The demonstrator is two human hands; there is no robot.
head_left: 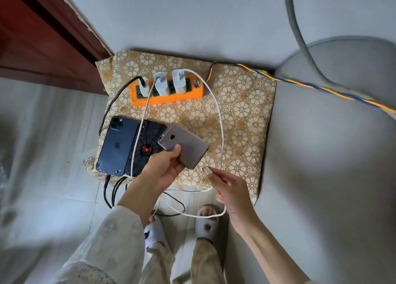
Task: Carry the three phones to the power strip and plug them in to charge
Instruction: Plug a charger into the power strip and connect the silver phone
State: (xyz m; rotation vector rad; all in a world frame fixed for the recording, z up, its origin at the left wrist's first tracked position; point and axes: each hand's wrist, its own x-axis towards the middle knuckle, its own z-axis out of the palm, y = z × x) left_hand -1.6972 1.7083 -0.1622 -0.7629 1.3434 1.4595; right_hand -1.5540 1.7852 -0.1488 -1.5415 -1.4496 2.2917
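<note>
Left hand (165,168) grips a grey iPhone (184,145) back-up, thumb across its rear, just above a gold floral cloth (242,112). Right hand (230,190) pinches the plug end (206,169) of a white charging cable (220,120) btwn thumb & fingers, tip just beside the phone's lower edge, not yet in. Below, feet in white slippers (206,223) on the floor. To the left on the cloth, 2 more phones lie side by side, backs up: a dark blue iPhone (116,146) w/ a black cable (107,185) at its base, and a phone in a black spider-web case (147,143). Farther back, an orange power strip (167,92) holds 3 white chargers (179,81).
</note>
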